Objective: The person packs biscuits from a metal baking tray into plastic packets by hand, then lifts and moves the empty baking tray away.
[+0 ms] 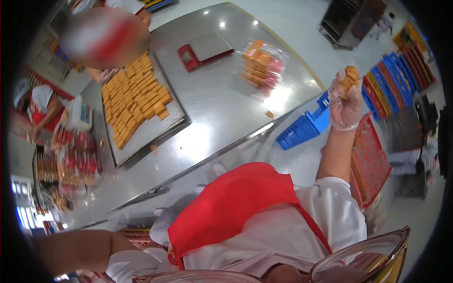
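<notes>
My right hand (347,101), in a clear plastic glove, is raised at the right, beyond the table edge. Its fingers are wrapped round a few golden cake pieces (349,81). At the lower left only my left forearm (75,252) shows; that hand is out of view. On the steel table (203,108) lies a large tray (165,129) with rows of cut cake pieces (134,96). A clear plastic bag (262,66) of stacked cake pieces, with some pink at its side, sits near the far right table edge. One small piece (269,114) lies loose below it.
A red and silver scale (205,51) stands behind the tray. A co-worker's gloved hand (108,75) is at the tray's far left. Packed bags (80,160) crowd the left end. Blue crates (302,127) and a red crate (370,160) stand beyond the table.
</notes>
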{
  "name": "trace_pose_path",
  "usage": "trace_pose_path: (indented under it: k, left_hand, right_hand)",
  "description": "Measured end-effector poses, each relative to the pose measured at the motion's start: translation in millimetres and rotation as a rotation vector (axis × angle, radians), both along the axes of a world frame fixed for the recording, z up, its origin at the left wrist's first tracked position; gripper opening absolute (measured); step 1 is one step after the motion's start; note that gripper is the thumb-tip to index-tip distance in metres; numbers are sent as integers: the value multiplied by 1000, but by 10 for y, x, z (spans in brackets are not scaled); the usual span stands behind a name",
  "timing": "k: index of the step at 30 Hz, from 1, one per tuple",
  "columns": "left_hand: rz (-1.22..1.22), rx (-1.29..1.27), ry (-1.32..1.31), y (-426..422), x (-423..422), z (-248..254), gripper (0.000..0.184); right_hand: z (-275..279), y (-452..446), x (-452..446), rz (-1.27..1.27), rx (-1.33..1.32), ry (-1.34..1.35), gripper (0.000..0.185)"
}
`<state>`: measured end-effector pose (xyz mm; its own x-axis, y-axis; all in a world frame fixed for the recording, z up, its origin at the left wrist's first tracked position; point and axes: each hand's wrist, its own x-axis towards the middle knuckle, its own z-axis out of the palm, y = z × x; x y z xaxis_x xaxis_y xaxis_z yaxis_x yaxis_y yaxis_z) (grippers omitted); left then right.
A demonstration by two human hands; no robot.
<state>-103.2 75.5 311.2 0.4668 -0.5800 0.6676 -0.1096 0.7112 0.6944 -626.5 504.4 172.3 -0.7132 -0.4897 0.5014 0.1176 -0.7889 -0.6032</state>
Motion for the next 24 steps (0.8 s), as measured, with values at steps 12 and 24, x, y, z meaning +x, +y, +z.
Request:
trace_pose_path:
  k: [12,24]
  left_hand:
    - [-948,97,-50,1111,-4001,458,17]
    - [-1417,481,138,1193,-6473,-1059,53]
  right_hand:
    - [-246,1629,440,-543,60,-159,54]
    - [-697,2254,746,-921,190,-306,63]
